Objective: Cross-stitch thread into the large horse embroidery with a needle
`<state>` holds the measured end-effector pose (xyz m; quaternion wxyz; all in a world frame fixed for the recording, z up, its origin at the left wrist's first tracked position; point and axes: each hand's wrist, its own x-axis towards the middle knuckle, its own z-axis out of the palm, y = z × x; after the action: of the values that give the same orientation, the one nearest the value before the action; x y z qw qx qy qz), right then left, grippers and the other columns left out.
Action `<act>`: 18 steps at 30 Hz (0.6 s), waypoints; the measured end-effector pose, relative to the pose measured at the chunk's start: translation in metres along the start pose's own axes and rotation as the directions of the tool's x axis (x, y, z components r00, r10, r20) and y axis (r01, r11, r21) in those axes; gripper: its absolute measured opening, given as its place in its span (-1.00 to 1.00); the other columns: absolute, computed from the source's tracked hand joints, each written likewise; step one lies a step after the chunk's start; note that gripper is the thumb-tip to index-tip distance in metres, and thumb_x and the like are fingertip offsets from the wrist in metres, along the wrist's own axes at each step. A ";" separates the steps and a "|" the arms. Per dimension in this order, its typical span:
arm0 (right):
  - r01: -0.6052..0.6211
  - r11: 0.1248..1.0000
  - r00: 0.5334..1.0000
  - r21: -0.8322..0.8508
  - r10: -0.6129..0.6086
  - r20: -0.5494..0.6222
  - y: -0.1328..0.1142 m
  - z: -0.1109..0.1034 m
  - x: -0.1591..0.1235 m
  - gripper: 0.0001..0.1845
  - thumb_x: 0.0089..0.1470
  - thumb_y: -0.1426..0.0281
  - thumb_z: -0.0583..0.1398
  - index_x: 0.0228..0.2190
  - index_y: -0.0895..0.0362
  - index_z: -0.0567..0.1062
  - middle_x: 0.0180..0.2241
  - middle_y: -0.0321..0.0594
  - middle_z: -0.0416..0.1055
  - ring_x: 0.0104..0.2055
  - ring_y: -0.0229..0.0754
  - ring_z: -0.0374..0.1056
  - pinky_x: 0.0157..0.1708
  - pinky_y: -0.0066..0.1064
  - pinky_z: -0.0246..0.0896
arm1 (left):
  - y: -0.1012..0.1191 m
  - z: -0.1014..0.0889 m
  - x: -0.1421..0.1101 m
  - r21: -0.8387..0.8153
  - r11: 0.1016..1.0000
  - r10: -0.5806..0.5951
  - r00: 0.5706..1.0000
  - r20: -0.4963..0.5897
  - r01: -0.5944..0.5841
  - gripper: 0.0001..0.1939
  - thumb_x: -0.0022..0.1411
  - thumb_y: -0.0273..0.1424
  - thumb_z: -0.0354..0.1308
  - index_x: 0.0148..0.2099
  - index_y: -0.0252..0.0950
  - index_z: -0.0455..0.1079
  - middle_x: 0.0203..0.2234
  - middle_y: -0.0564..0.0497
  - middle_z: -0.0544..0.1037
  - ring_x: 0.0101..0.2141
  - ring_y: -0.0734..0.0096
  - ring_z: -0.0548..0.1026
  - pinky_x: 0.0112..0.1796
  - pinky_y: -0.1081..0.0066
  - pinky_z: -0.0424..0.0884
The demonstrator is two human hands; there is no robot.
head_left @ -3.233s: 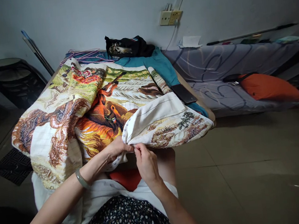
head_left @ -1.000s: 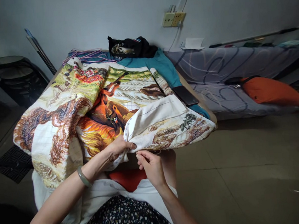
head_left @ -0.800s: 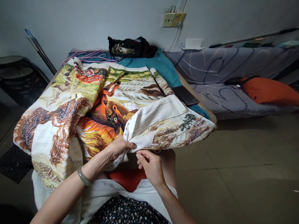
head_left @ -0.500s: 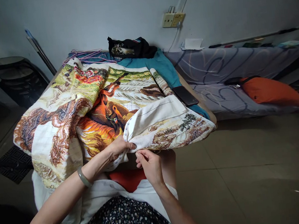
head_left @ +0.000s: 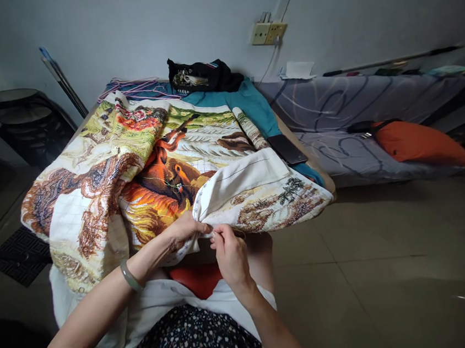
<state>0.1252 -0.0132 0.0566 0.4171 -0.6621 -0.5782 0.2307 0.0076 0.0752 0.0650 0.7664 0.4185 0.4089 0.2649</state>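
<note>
A plain blue-grey wall (head_left: 126, 30) rises behind the far edge of the worktop (head_left: 290, 132), carrying a double socket (head_left: 268, 33) with a plugged-in cord. Past the worktop's right edge sits a low sofa (head_left: 338, 154) under a grey cover with looping lines, an orange cushion-like item (head_left: 422, 143) on its seat. Black stools (head_left: 23, 121) and leaning poles (head_left: 63, 84) stand beyond the far left corner. Large, smooth tiles make up the floor (head_left: 373, 248). The light is dim, fading to near-black at both sides.

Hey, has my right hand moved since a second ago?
Yes, slightly: the right hand has moved up, closer to the near edge of the embroidered cloth.
</note>
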 end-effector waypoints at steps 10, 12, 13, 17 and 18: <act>0.332 0.487 0.926 0.808 -0.007 -0.377 -0.034 -0.150 -0.010 -0.85 0.02 0.23 0.21 -0.47 -0.07 0.31 -0.79 -0.51 0.00 -0.90 -0.38 -0.19 -0.91 -0.51 -0.22 | -0.001 0.000 0.001 0.035 0.999 -0.008 0.999 -0.046 0.009 -0.64 -0.34 -0.59 0.27 -0.34 -0.45 0.44 -0.51 -0.01 0.51 -0.49 0.45 0.39 -0.43 0.45 0.34; 0.403 0.496 0.903 0.769 -0.080 -0.422 -0.027 -0.166 -0.015 -0.94 0.03 0.22 0.21 -0.43 -0.18 0.38 -0.85 -0.55 -0.11 -0.94 -0.39 -0.38 -0.96 -0.48 -0.36 | 0.000 0.000 0.002 0.035 0.999 -0.006 0.999 -0.037 0.007 -0.64 -0.35 -0.58 0.26 -0.34 -0.45 0.44 -0.50 -0.02 0.51 -0.49 0.44 0.40 -0.41 0.43 0.35; 0.415 0.511 0.905 0.753 -0.146 -0.399 -0.022 -0.171 -0.016 -0.94 0.02 0.21 0.21 -0.44 -0.22 0.39 -0.89 -0.57 -0.15 -0.95 -0.38 -0.44 -0.98 -0.46 -0.40 | 0.001 0.000 0.002 0.040 0.999 -0.005 0.999 -0.034 0.007 -0.64 -0.35 -0.58 0.26 -0.34 -0.45 0.43 -0.50 -0.02 0.51 -0.48 0.43 0.40 -0.40 0.42 0.35; 0.382 0.632 0.924 0.674 -0.289 -0.252 0.004 -0.174 -0.016 -0.70 -0.11 -0.06 0.17 -0.62 -0.17 0.38 -0.98 -0.58 -0.32 -0.97 -0.36 -0.51 -0.96 -0.47 -0.45 | 0.000 0.002 0.000 0.162 0.984 0.078 0.997 -0.026 -0.073 -0.69 -0.29 -0.55 0.24 -0.35 -0.42 0.40 -0.50 0.01 0.48 -0.47 0.43 0.39 -0.37 0.40 0.34; 0.265 0.732 0.962 0.627 -0.250 -0.114 0.011 -0.168 -0.016 -0.52 -0.22 -0.23 0.09 -0.69 -0.11 0.35 -0.98 -0.56 -0.32 -0.97 -0.38 -0.46 -0.95 -0.49 -0.42 | -0.002 0.003 -0.003 0.246 0.961 0.136 0.990 -0.024 -0.126 -0.73 -0.26 -0.55 0.23 -0.37 -0.41 0.39 -0.51 0.03 0.46 -0.48 0.44 0.37 -0.39 0.42 0.32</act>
<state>0.2603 -0.0761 0.1369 0.6506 -0.3975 -0.5469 0.3457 0.0089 0.0706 0.0659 0.6814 0.5303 0.4253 0.2714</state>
